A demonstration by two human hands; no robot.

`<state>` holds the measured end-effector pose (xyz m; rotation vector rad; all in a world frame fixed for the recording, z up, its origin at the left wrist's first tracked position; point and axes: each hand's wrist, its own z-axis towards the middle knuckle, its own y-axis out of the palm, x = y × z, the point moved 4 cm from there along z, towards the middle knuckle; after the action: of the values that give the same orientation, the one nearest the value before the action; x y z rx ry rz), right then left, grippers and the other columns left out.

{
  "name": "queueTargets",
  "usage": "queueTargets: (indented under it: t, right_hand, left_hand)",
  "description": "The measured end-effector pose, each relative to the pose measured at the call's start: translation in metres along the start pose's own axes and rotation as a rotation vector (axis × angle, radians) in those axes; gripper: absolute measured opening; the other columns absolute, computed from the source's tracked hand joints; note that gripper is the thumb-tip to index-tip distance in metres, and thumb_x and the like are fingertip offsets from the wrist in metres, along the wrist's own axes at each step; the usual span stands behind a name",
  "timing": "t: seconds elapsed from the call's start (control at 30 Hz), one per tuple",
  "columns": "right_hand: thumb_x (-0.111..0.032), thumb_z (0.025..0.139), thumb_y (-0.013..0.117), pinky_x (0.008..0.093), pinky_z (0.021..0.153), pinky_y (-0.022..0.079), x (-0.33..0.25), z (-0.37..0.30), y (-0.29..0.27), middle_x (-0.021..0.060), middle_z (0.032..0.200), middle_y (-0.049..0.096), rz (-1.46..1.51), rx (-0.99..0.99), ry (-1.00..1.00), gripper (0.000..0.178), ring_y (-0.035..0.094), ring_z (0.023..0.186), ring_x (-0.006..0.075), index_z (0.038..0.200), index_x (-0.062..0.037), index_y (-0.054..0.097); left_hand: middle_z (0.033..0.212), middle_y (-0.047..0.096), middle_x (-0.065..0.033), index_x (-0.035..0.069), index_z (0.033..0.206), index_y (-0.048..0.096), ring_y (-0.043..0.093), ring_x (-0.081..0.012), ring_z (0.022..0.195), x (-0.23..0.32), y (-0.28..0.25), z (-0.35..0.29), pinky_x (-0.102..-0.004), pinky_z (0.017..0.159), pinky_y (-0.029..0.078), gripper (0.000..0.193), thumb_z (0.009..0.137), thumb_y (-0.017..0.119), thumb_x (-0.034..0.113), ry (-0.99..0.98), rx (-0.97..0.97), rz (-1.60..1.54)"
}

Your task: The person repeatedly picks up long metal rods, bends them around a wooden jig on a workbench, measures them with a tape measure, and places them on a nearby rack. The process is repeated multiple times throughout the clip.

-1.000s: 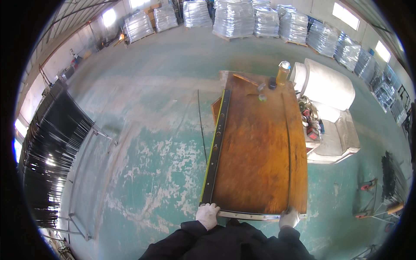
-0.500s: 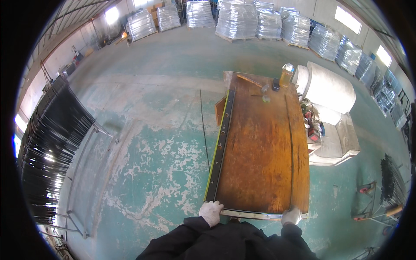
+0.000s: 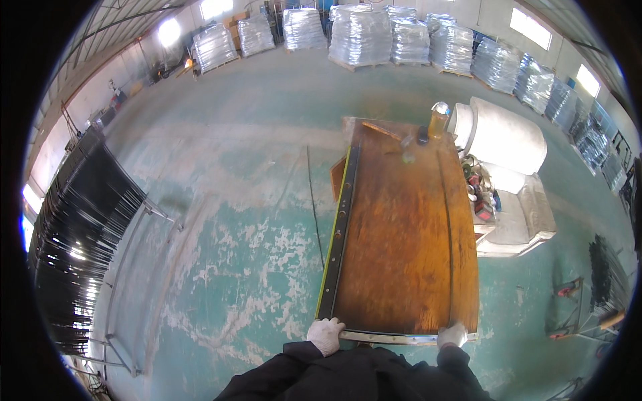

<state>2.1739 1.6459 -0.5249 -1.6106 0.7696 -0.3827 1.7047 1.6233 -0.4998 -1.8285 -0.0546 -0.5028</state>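
Note:
A long wooden table (image 3: 408, 234) with a worn orange-brown top stretches away in front of me. My left hand (image 3: 326, 335), in a white glove, is at the near left corner, fingers curled at the end of a long black strip (image 3: 338, 247) with yellow along its outer side. Holes and bright dots run down that strip. At the near right, my right hand (image 3: 453, 335), also gloved, closes over the near end of a thin black rod (image 3: 449, 227) lying lengthwise on the table. Between both hands runs a pale metal edge strip (image 3: 394, 339).
Far on the table are a bottle of yellowish liquid (image 3: 438, 120), a dark small box (image 3: 422, 135) and a wooden stick (image 3: 382, 129). A pale sofa (image 3: 515, 207) stands right. Black rods hang on a rack (image 3: 80, 234) at left. Wrapped pallets (image 3: 361, 37) line the back.
The view has tilted slightly, so the table's far end sits a little lower. Both hands remain at the same places on the near edge.

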Motion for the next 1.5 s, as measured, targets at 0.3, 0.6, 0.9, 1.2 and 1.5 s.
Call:
queueTargets:
  t: [0.3, 0.6, 0.9, 1.2, 1.5]
  right_hand:
    - [0.003, 0.08, 0.08, 0.034, 0.077, 0.057, 0.006, 0.002, -0.096, 0.0033, 0.094, 0.071, 1.056, -0.404, -0.159, 0.023, 0.071, 0.086, 0.0165, 0.102, -0.0012, 0.075]
    - [-0.01, 0.105, 0.084, 0.0389, 0.089, 0.06, -0.223, -0.17, -0.24, 0.0058, 0.104, 0.079, 1.012, -0.965, -0.909, 0.013, 0.074, 0.098, 0.0184, 0.115, -0.0017, 0.079]
    - [-0.024, 0.105, 0.079, 0.0514, 0.095, 0.066, -0.247, -0.094, 0.099, 0.0217, 0.115, 0.084, 0.323, -0.5, -1.172, 0.024, 0.082, 0.109, 0.0393, 0.121, -0.0062, 0.08]
    - [-0.018, 0.115, 0.069, 0.0378, 0.076, 0.061, -0.129, 0.007, 0.049, 0.0126, 0.093, 0.082, 1.05, -0.264, -0.023, 0.022, 0.078, 0.084, 0.0206, 0.116, -0.0012, 0.084]
    - [-0.024, 0.114, 0.077, 0.046, 0.095, 0.065, -0.016, 0.043, 0.032, 0.0251, 0.111, 0.088, 0.698, 0.055, 0.093, 0.032, 0.087, 0.106, 0.0369, 0.128, 0.0046, 0.084]
  left_hand:
    - [0.141, 0.081, -0.0227, 0.009, 0.139, 0.082, 0.076, -0.0449, 0.134, 0.026, -0.052, 0.027, -0.0517, 0.116, 0.06, 0.044, 0.108, 0.072, 0.039, -0.211, -0.28, -0.518]
    - [0.136, 0.082, -0.0182, -0.003, 0.15, 0.07, 0.078, -0.0281, 0.124, 0.136, -0.254, 0.102, -0.044, 0.114, 0.06, 0.046, 0.118, 0.075, 0.03, 0.223, -0.2, -1.523]
    - [0.108, 0.082, -0.0162, 0.012, 0.115, 0.071, 0.079, -0.0361, 0.099, 0.159, -0.359, 0.043, -0.0571, 0.103, 0.061, 0.023, 0.094, 0.075, 0.005, 0.336, -0.145, -2.028]
    - [0.111, 0.083, -0.0182, -0.007, 0.121, 0.075, 0.081, -0.0282, 0.099, 0.021, -0.301, 0.015, -0.0431, 0.095, 0.067, 0.025, 0.097, 0.073, 0.0, -0.24, 0.262, -1.279]
    - [0.133, 0.083, -0.0304, 0.004, 0.139, 0.079, 0.077, -0.0523, 0.131, -0.065, -0.021, 0.06, -0.0563, 0.113, 0.062, 0.046, 0.098, 0.069, 0.021, -0.597, 0.03, -0.456]
